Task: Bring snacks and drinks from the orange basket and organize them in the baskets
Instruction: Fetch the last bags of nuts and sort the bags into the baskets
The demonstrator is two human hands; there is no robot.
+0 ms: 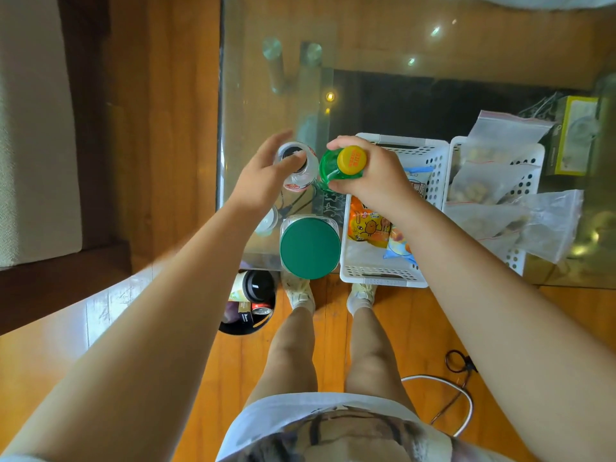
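My right hand (370, 175) grips a green bottle with a yellow cap (346, 163), held upright over the glass table just left of a white basket (383, 276). My left hand (266, 175) has its fingers spread around a clear drink cup with a red-and-white label (300, 176) that stands on the table; whether it grips the cup is unclear. The white basket holds orange and blue snack packets (368, 226). A second white basket (530, 168) to the right holds clear zip bags of snacks (493, 181).
A jar with a green lid (310, 246) stands at the glass table's near edge (253, 261). On the floor below is a dark round container (248, 303) with cans and a dark-lidded cup. A yellow-green box (571, 135) is at the right. Cables (460, 388) lie on the wooden floor.
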